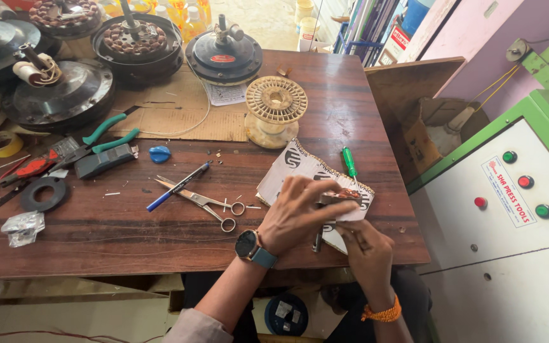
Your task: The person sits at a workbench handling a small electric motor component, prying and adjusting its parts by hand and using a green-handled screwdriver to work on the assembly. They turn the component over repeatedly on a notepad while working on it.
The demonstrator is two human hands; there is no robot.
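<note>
Head view: both hands' fingers pinch a small coppery part (345,194) over white printed cardboard (300,166) (green screwdriver (349,162) beside).

A dark wooden bench (160,235) with scratched planks stands in daylight. Beyond its right edge sits a green and white machine cabinet (509,254) against a lilac wall (471,57).

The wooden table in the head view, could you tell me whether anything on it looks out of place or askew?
Yes: the patterned card under the left hand and right hand lies askew and juts past the wooden table edge. Small scraps lie scattered near the scissors.
</note>
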